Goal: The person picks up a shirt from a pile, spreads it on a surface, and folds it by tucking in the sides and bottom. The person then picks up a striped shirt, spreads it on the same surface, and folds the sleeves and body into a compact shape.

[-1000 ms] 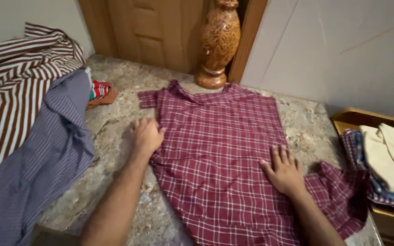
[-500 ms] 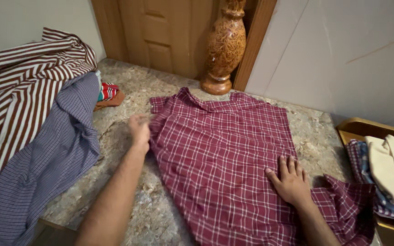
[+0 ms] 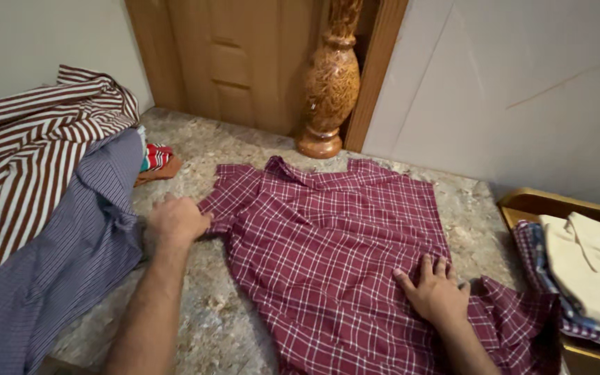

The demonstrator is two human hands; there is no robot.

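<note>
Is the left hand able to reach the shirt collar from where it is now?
Probably yes. The left hand grips the sleeve edge of the plaid shirt, and nothing lies between it and the collar.

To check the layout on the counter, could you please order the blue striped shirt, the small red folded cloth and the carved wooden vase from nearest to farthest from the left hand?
From the left hand:
1. Blue striped shirt, just to its left.
2. Small red folded cloth, behind it toward the wall.
3. Carved wooden vase, far back right by the door.

Left hand (image 3: 178, 220) pulled shirt sleeve (image 3: 225, 198) outward.
</note>
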